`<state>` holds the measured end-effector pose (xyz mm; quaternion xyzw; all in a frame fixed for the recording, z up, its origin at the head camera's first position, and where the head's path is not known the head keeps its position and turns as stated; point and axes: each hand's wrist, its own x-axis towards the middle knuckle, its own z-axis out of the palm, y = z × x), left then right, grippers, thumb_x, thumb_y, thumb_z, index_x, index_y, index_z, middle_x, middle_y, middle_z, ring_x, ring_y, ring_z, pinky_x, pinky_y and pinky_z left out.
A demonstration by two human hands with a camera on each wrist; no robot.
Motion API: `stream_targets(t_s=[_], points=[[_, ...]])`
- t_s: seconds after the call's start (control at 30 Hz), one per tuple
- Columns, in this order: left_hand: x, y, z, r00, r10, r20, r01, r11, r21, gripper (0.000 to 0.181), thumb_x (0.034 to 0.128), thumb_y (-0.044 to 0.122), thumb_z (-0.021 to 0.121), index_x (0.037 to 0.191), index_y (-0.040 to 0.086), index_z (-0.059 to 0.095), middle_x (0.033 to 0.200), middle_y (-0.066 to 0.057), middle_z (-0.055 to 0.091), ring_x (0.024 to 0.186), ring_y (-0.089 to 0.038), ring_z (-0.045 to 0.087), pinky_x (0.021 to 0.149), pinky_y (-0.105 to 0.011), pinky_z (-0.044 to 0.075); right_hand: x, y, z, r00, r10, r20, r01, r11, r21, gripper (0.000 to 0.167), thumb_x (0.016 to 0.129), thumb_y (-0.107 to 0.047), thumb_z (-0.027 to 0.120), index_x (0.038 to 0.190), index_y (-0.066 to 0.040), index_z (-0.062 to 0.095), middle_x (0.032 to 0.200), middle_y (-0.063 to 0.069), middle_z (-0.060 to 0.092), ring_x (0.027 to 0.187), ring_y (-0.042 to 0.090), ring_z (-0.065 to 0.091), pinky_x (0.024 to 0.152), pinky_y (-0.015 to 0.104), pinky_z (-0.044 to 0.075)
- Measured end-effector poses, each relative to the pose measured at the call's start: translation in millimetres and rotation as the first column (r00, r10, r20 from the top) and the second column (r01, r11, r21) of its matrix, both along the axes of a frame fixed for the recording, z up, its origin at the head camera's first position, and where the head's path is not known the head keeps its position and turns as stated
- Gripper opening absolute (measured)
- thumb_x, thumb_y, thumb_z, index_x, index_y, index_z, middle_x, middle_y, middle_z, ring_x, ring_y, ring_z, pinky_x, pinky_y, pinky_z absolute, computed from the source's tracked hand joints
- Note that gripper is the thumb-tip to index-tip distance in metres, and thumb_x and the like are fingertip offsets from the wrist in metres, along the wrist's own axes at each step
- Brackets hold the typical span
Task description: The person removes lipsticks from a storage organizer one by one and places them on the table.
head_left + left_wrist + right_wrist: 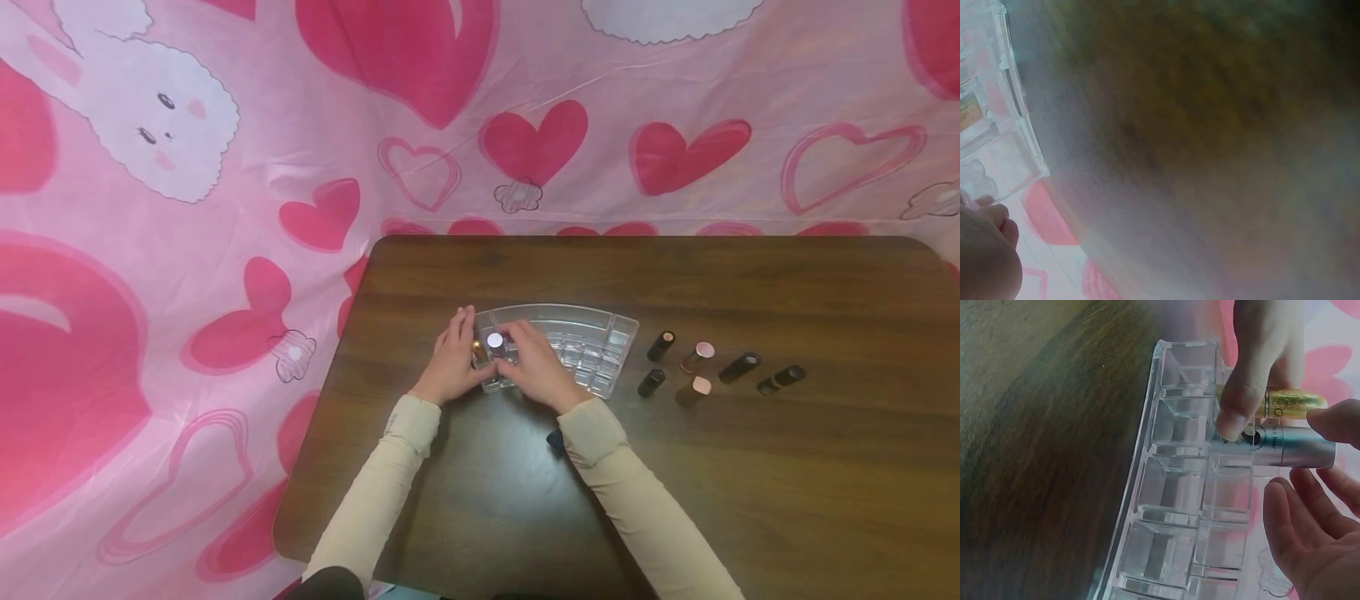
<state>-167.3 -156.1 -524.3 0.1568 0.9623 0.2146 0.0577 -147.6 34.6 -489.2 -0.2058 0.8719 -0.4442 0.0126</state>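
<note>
A clear, fan-shaped cosmetics organizer (570, 315) with small compartments lies on the table. My left hand (447, 360) holds its left end, fingers along the side; in the right wrist view the left thumb (1239, 409) lies over the front of a silver lipstick tube (1307, 447). That tube stands upright in a compartment beside a gold lipstick tube (1294, 403). Around the silver tube's top is my right hand (538, 367), its thumb on one side and loosely spread fingers on the other, the index finger apart from it. The left wrist view is mostly blurred.
Right of the organizer stand or lie several lipsticks, among them a pink-topped one (703, 352), a beige-topped one (695, 390) and a black one (782, 380). A small dark object (556, 442) is partly hidden by my right sleeve. Behind the wooden table (825, 500) hangs patterned pink cloth.
</note>
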Motion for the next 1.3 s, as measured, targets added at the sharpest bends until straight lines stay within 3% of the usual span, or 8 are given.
stream_targets(t_s=[0.67, 1.3], points=[[3.3, 1.0, 4.3, 1.000, 0.016, 0.012, -0.017, 1.000, 0.015, 0.105, 0.0796, 0.046, 0.072, 0.155, 0.007, 0.010, 0.161, -0.012, 0.013, 0.150, -0.028, 0.013, 0.119, -0.054, 0.020, -0.7, -10, -1.9, 0.997, -0.077, 0.001, 0.077, 0.997, 0.024, 0.040, 0.082, -0.010, 0.071, 0.119, -0.003, 0.057, 0.114, 0.011, 0.062, 0.106, 0.028, 0.060, 0.097, 0.043, 0.049], [1.1, 1.4, 3.3, 1.000, 0.012, 0.006, -0.012, 1.000, 0.000, 0.106, 0.0793, 0.046, 0.072, 0.155, 0.008, 0.009, 0.160, -0.013, 0.014, 0.149, -0.029, 0.016, 0.119, -0.054, 0.020, -2.0, -12, -0.5, 0.995, -0.093, 0.030, 0.092, 0.995, 0.035, 0.034, 0.084, -0.010, 0.069, 0.116, -0.006, 0.058, 0.113, 0.009, 0.061, 0.107, 0.026, 0.059, 0.098, 0.043, 0.049]])
